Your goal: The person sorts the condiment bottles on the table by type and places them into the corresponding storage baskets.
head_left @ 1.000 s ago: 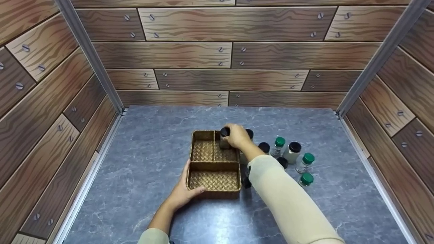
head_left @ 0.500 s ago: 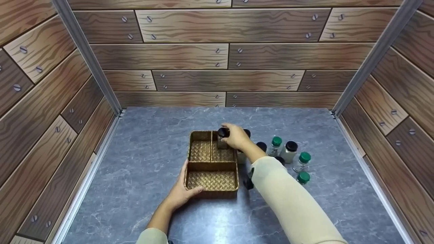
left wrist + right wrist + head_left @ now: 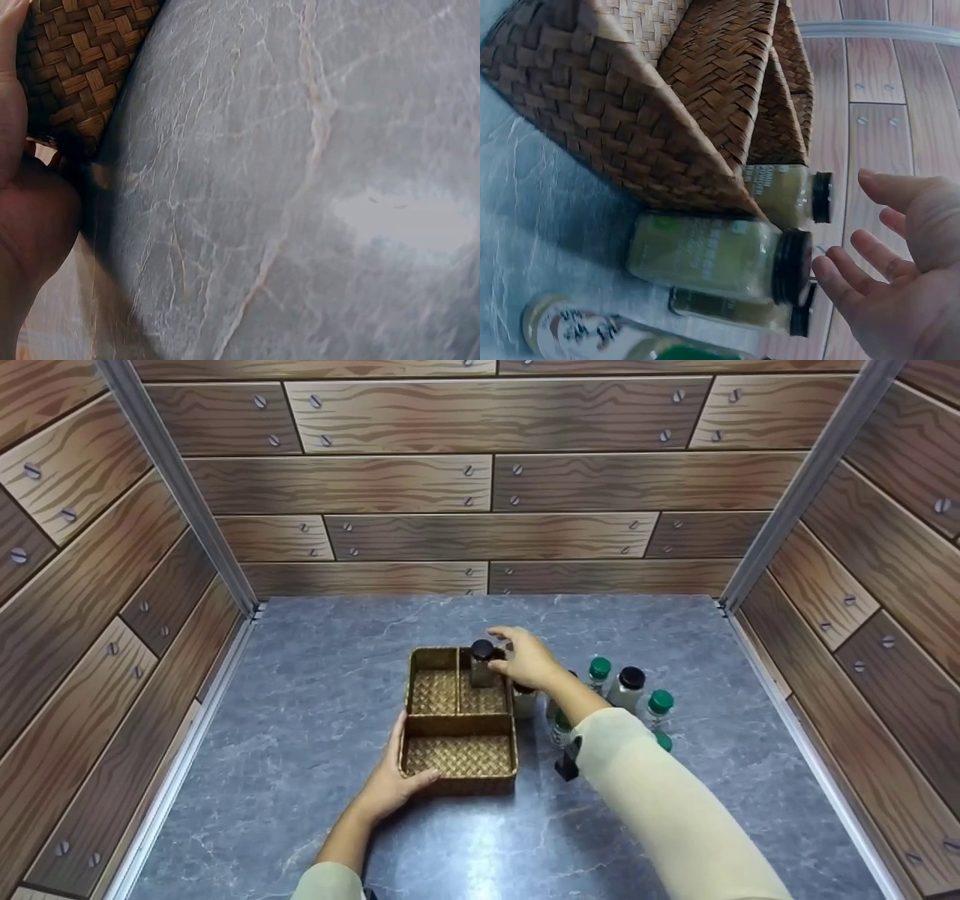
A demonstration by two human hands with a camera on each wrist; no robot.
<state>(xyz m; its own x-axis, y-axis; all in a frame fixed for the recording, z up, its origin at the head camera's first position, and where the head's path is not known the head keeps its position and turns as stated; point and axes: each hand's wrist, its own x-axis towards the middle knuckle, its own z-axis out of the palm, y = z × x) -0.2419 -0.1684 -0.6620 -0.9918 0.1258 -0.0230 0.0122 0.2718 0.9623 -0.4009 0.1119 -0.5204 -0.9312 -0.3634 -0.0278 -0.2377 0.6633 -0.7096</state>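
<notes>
My left hand (image 3: 386, 787) grips the front left corner of a woven basket (image 3: 459, 784), thumb over the front rim and fingers along the left side. The basket has two small compartments at the back and a wide one in front. A black-lidded spice jar (image 3: 482, 664) stands upright in the back right compartment; the right wrist view shows the jar (image 3: 780, 193) above the rim. My right hand (image 3: 527, 661) is just right of it, fingers spread and apart from the lid, holding nothing. In the left wrist view the left hand (image 3: 34, 217) is at the basket's woven wall (image 3: 82, 64).
A black-lidded jar (image 3: 705, 255) stands close against the basket's right wall, with another behind it. Further right are several more bottles, among them a green-capped bottle (image 3: 599, 669) and a pale jar (image 3: 628, 686). Wood-patterned walls (image 3: 420, 484) enclose the grey marbled table (image 3: 330, 675).
My right hand has let go of the jar and opened, drawing slightly right of it. The jar stands in the compartment. The left hand keeps its grip while the whole view shifts a little.
</notes>
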